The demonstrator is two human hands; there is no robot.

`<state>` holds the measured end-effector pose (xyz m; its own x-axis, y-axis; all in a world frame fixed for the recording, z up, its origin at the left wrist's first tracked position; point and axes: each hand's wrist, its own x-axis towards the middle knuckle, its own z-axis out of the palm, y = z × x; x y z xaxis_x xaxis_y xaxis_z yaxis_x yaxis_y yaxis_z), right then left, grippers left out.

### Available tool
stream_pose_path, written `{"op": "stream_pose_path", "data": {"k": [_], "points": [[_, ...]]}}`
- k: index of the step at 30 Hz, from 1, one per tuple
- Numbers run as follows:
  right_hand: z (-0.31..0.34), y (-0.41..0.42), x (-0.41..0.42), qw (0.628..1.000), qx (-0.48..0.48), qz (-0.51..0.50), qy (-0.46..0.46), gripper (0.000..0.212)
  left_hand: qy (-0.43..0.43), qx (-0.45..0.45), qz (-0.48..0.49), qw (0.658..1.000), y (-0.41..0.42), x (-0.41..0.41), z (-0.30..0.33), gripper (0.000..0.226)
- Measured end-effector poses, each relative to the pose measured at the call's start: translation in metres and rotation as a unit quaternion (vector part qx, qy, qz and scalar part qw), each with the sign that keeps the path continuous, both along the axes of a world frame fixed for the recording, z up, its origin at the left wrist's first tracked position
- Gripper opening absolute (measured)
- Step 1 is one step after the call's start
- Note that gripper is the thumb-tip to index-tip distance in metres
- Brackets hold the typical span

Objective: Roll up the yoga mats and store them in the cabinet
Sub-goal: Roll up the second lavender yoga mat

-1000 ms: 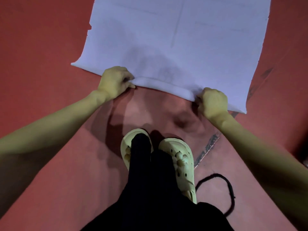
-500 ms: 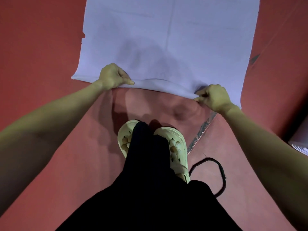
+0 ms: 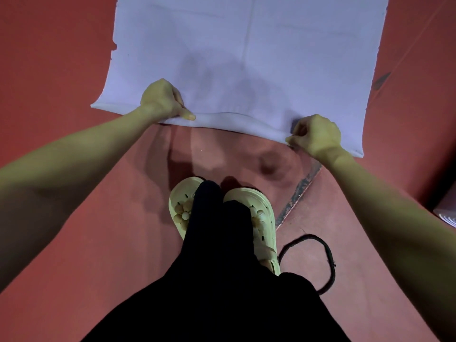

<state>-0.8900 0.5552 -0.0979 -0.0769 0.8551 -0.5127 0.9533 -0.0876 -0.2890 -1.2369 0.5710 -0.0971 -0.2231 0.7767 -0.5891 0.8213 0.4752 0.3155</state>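
Here's the danger as this roll gets started — the lilac yoga mat [image 3: 246, 58] lies flat on the red floor [image 3: 49, 58], stretching away from the person, and only its near edge has been turned over into a thin first fold, so if the two hands don't travel together the roll will likely come out skewed, cone-shaped, and awkward to stow in a cabinet that is nowhere in view. On the left, the mat's corner sticks out beyond the grip and sits unheld on the floor; that loose end could lag and flare. The left hand [image 3: 161, 101] is curled over the folded edge, fingers [image 3: 178, 96] tucked down on top of the mat, thumb stretched flat along the lip — closed around it, nothing wide here. Through the middle the fold sags a little between the hands, and a slack first turn tends to leave a fat, springy roll that wants to unwind. The pale slippers [image 3: 261, 218] stand just short of the edge, apart from it. Over to the right hand [image 3: 317, 135] — fingers [image 3: 299, 122] bent tight, pinching the lip of the mat near its right corner, knuckles up. Beside the right foot a black cord loop [image 3: 325, 255] lies on the floor, a possible snag when stepping forward.
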Motion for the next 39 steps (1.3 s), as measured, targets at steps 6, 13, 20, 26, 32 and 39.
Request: {"op": "stream_pose_path", "data": {"k": [6, 13, 20, 26, 32, 39], "points": [[-0.003, -0.013, -0.002, 0.995, 0.055, 0.072, -0.036, 0.016, 0.038, 0.075, -0.014, 0.996, -0.014, 0.021, -0.001, 0.016], [-0.028, -0.036, 0.0, 0.874, 0.339, 0.316, -0.145, 0.017, 0.08, 0.229, -0.162, 0.956, -0.036, 0.022, -0.011, 0.004], [-0.044, -0.038, 0.018, 0.892, 0.327, 0.308, -0.052, 0.029, 0.148, 0.373, -0.442, 0.802, -0.06, 0.004, -0.03, 0.019], [-0.053, -0.043, 0.019, 0.898, 0.346, 0.257, -0.092, 0.031, 0.238, 0.369, -0.416, 0.797, -0.066, 0.0, -0.037, 0.022], [-0.064, -0.034, 0.029, 0.885, 0.383, 0.258, -0.064, 0.034, 0.198, 0.349, -0.352, 0.845, -0.063, 0.005, -0.038, 0.022], [-0.068, -0.006, 0.037, 0.867, 0.387, 0.313, -0.005, 0.039, -0.006, 0.291, -0.169, 0.942, -0.045, -0.003, -0.034, 0.019]]}}
